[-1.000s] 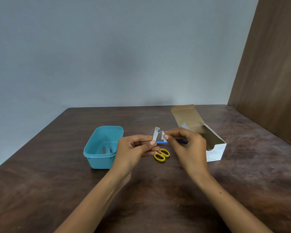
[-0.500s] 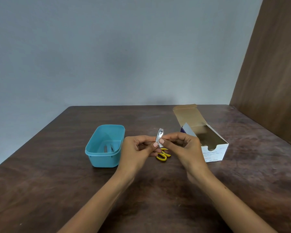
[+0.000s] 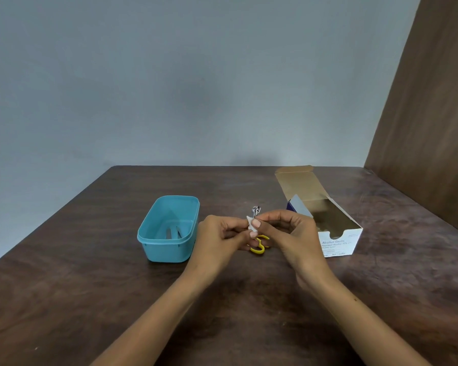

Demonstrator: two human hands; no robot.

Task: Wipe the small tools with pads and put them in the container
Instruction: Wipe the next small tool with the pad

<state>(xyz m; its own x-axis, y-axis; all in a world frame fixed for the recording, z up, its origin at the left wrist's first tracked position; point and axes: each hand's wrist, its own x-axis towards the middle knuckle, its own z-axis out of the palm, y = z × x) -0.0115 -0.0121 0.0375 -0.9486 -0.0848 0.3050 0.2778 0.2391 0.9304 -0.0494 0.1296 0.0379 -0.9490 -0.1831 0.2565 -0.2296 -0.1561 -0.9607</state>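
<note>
We look down on a dark wooden tabletop (image 3: 90,299), the largest thing here, which carries everything within easy reach. At about 2 o'clock from our hands lies an open cardboard box of alcohol swabs (image 3: 336,233), its flap thrown back, likely so that pads can be drawn out quickly. At about 9 o'clock sits a teal plastic container (image 3: 154,244), open at the top, with what look like 2 slim metal tools (image 3: 173,233) already lying inside, ready to receive the next one.

Both forearms reach in from the bottom edge and meet at centre. Our left hand (image 3: 217,239) is curled around the lower end of a small metal tool (image 3: 256,210), holding it upright. Our right hand (image 3: 288,233) pinches a small white pad (image 3: 251,225) against the tool's shaft, seemingly for wiping.

Just under the hands, yellow-handled scissors (image 3: 259,248) rest on the tabletop, apparently waiting their turn.
</note>
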